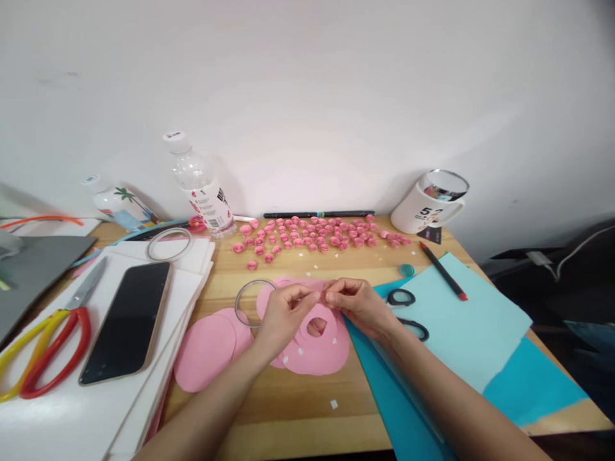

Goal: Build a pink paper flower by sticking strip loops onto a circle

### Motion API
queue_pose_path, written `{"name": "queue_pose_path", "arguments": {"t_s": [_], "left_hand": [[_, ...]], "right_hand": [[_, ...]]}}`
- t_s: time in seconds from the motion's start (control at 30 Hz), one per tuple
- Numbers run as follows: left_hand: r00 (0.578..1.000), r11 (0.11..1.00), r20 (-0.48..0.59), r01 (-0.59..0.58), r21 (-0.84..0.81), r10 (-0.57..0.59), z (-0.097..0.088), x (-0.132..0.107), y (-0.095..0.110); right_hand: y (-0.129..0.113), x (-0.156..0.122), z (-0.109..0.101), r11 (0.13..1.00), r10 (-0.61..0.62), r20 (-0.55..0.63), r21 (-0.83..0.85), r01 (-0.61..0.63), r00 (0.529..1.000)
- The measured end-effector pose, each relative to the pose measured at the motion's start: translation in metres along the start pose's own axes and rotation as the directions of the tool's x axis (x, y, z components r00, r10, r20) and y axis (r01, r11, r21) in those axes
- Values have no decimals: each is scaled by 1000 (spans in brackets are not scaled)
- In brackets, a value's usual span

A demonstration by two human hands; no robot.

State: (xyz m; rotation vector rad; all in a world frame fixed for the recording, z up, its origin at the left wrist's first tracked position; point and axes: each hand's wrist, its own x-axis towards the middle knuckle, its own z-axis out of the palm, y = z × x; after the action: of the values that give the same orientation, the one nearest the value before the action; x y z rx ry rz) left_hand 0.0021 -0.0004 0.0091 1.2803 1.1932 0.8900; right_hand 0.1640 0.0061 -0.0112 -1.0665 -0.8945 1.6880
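Note:
My left hand [288,314] and my right hand [360,306] meet over the middle of the table, fingertips almost touching. Both are closed in a pinch on a curling pink paper strip [330,317], whose lower part hangs in a loop below them. What lies right between the fingertips is partly hidden. Beneath are pink paper pieces [319,365], and pink paper discs [204,352] overlap to the left. A roll of tape [239,308] lies beside my left hand. Several small rolled pink paper flowers [298,242] spread out beyond my hands.
Black-handled scissors [401,302] and a red-tipped pen [444,272] lie on blue paper sheets at right. A white mug [416,208] and a plastic bottle [209,198] stand by the wall. White papers at left bear a phone [129,323] and red-yellow scissors [82,342].

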Motion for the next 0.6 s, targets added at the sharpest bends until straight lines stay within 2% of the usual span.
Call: {"name": "queue_pose_path", "arguments": {"t_s": [0.1, 0.2, 0.6], "left_hand": [[999, 999, -26, -44, 31, 45, -1, 1, -1], [999, 999, -30, -43, 22, 44, -1, 2, -1], [1000, 1000, -29, 0, -9, -1, 1, 2, -1]], "right_hand": [[-2, -1, -1, 998, 60, 13, 17, -60, 998], [-3, -2, -3, 994, 103, 28, 19, -104, 994], [-2, -2, -2, 997, 50, -31, 65, -48, 998]]}}
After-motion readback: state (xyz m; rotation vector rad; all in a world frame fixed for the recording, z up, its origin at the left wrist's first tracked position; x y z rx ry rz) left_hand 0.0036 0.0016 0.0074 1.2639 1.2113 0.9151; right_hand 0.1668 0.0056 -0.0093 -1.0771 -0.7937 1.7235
